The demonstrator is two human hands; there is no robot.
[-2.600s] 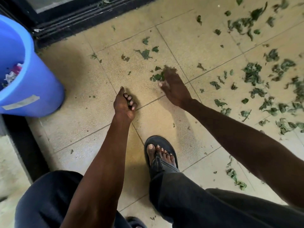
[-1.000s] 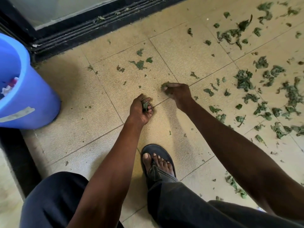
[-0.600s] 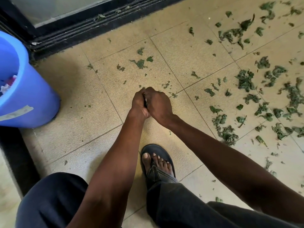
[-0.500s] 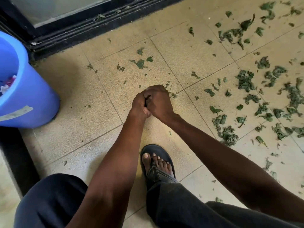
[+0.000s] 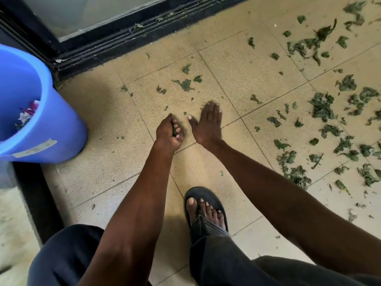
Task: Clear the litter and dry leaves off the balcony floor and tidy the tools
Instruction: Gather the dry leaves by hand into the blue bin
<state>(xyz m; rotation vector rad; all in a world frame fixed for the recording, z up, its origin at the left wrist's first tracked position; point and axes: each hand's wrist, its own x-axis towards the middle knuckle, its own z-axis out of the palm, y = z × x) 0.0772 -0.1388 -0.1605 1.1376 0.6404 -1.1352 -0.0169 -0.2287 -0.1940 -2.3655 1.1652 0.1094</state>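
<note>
Far left there's a blue plastic bucket (image 5: 41, 112) standing on the tiled floor (image 5: 107, 129), with a strip of pale tape on its side and some purple and white litter (image 5: 26, 114) down inside it. Behind it runs the black sliding door track (image 5: 115, 44), which has a few leaf scraps caught in its grooves.

Moving in, the left hand (image 5: 169, 133) hangs low over the tiles with its fingers (image 5: 178, 131) curled tight around a small wad of green leaf bits (image 5: 174, 132), just peeking out between them. Right beside it, not touching, is the right hand (image 5: 207, 122), fingers straight and close together, thumb stuck out toward the left hand, palm down at the floor. Can't tell if it's actually pressing on the tile or just above it. A few leaf pieces (image 5: 185, 84) sit on the tile beyond both hands.

Below the hands there's a foot in a dark flip-flop (image 5: 206, 209), plus dark trouser legs at the bottom edge.

The right side is where most of the mess is: loads of dry leaves (image 5: 321, 106) scattered all across the tiles out to the edge, with a thicker clump (image 5: 296, 174) near the right forearm.
</note>
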